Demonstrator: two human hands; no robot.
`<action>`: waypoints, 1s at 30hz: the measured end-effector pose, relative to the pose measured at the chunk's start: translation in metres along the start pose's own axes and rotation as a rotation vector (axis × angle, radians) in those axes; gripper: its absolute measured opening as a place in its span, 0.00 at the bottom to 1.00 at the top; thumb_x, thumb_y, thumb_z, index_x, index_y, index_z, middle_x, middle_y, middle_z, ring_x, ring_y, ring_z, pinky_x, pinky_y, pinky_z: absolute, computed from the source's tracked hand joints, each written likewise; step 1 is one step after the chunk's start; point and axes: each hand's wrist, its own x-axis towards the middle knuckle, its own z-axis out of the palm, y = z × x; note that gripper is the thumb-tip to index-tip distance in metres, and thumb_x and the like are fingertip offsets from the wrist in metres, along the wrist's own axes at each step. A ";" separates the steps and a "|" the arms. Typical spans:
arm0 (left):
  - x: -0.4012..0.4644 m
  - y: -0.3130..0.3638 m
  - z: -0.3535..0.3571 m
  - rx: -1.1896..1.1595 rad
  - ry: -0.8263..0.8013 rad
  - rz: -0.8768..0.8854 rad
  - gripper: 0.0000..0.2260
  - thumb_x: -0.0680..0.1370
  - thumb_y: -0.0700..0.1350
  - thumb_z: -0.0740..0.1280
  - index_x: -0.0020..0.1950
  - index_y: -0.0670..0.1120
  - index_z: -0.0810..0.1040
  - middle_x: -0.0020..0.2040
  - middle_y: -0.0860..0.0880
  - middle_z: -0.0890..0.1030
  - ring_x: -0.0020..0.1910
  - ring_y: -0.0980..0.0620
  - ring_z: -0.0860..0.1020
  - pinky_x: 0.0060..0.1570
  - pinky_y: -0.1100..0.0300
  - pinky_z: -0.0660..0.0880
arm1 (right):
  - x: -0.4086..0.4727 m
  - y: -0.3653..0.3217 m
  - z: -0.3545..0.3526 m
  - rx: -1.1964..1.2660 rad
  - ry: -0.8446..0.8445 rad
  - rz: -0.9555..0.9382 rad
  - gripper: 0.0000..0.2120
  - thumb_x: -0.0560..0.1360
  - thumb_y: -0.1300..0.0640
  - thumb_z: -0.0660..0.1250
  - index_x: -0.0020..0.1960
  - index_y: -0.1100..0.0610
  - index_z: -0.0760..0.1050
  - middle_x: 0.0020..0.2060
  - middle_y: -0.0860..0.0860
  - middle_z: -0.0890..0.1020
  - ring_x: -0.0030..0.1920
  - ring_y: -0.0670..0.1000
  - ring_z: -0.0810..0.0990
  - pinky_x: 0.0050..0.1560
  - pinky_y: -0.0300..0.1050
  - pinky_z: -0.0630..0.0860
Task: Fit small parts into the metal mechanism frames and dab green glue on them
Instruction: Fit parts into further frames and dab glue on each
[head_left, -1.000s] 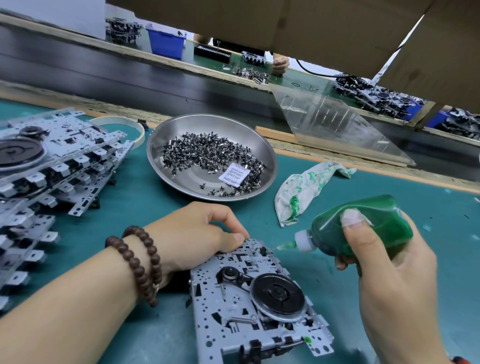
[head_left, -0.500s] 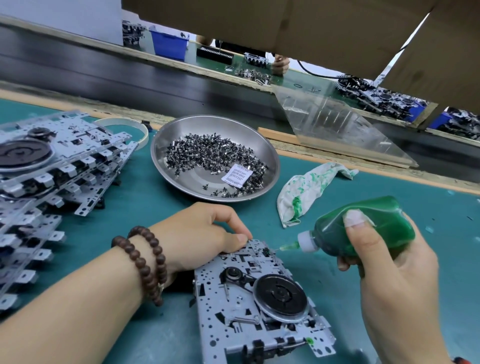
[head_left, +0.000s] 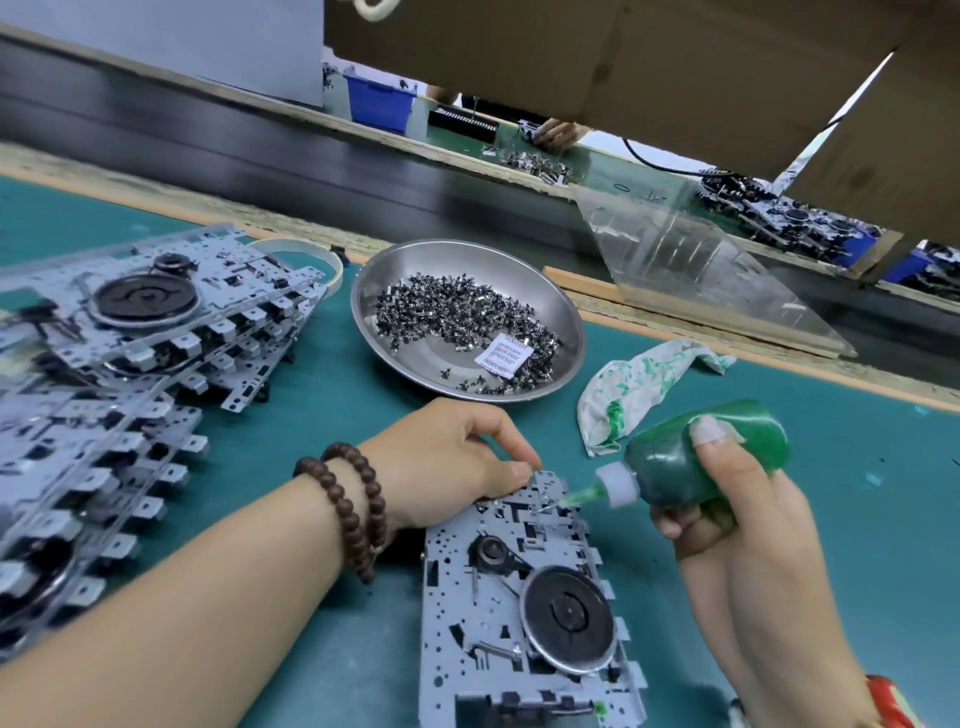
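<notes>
In the head view, one metal mechanism frame (head_left: 524, 597) is laid flat on the green mat (head_left: 857, 519), near the lower middle. Its far corner is gripped by the left hand (head_left: 457, 462), with the thumb pressed on the upper edge and the fingers curled behind it. A green glue bottle (head_left: 706, 457) is grasped by the right hand (head_left: 737, 525), the thumb laid over its body and the fingers wrapped below. The bottle is tilted, and its thin nozzle (head_left: 571, 500) is placed on the far part of the frame, just beside the left thumb. Whether glue is coming out cannot be told.

A small green dot (head_left: 599, 707) is already seen at the near edge of the same frame, so this dab is judged to be a second one.

For a good dab, the frame should be kept pressed steady, the bottle squeezed very lightly, and the tip lifted straight up so that no thread is drawn across the plate. The thumb should be kept out of the wet spot.

The small parts (head_left: 467, 317) are kept in a steel dish (head_left: 374, 332) beyond the hands, a stained rag (head_left: 639, 384) is lying to its right, and a stack of frames (head_left: 145, 332) is waiting at the left.
</notes>
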 end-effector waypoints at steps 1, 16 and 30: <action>0.000 0.000 0.000 -0.013 -0.007 0.018 0.04 0.74 0.42 0.69 0.41 0.49 0.79 0.32 0.48 0.77 0.32 0.52 0.72 0.38 0.63 0.71 | 0.000 0.001 0.001 0.008 -0.010 0.017 0.07 0.66 0.54 0.64 0.31 0.53 0.77 0.26 0.47 0.77 0.23 0.42 0.71 0.22 0.31 0.67; -0.001 -0.004 -0.003 -0.054 -0.032 0.074 0.07 0.78 0.39 0.63 0.46 0.49 0.79 0.34 0.44 0.73 0.33 0.52 0.67 0.34 0.64 0.63 | 0.003 0.009 0.004 -0.111 0.004 0.067 0.08 0.66 0.52 0.64 0.39 0.56 0.73 0.26 0.46 0.77 0.24 0.41 0.71 0.23 0.32 0.69; 0.002 -0.007 -0.004 -0.040 -0.032 0.089 0.07 0.78 0.40 0.64 0.45 0.50 0.80 0.27 0.51 0.69 0.29 0.57 0.65 0.34 0.66 0.64 | -0.003 0.007 0.006 -0.006 -0.152 0.144 0.06 0.66 0.55 0.64 0.35 0.57 0.76 0.26 0.51 0.79 0.25 0.47 0.78 0.25 0.36 0.75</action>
